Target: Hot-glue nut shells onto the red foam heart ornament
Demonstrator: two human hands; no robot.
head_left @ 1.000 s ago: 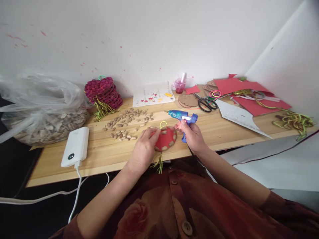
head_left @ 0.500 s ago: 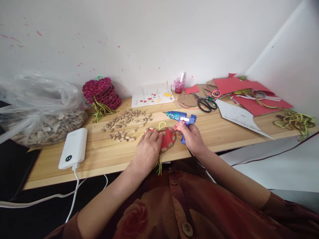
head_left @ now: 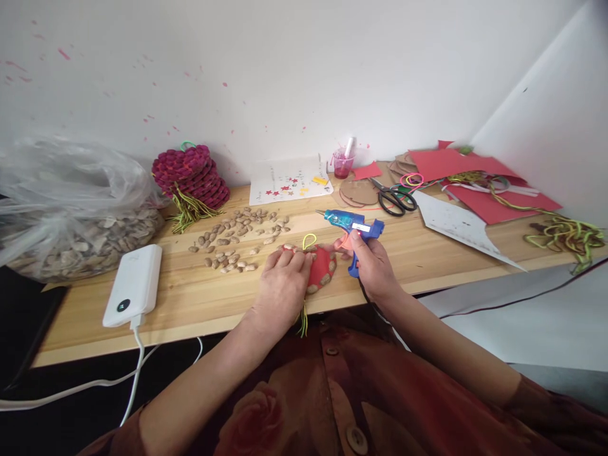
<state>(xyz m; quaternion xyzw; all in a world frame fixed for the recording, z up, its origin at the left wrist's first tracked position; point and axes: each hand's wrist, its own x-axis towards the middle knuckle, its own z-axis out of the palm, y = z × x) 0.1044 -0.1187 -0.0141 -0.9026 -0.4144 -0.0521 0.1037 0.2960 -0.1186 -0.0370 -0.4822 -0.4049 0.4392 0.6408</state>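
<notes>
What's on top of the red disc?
Tan nut-like pieces along the visible edge of the red disc, bare red inside them. The left grip covers much of the disc's left side; whatever lies beneath can't be seen.

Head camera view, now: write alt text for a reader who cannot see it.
A person's left hand rests on a round red disc rimmed with tan shell-like pieces, near the edge of a pale wooden table; the right hand holds a blue plastic glue gun. Loose tan pieces lie farther left, beside a clear plastic bag.
</notes>
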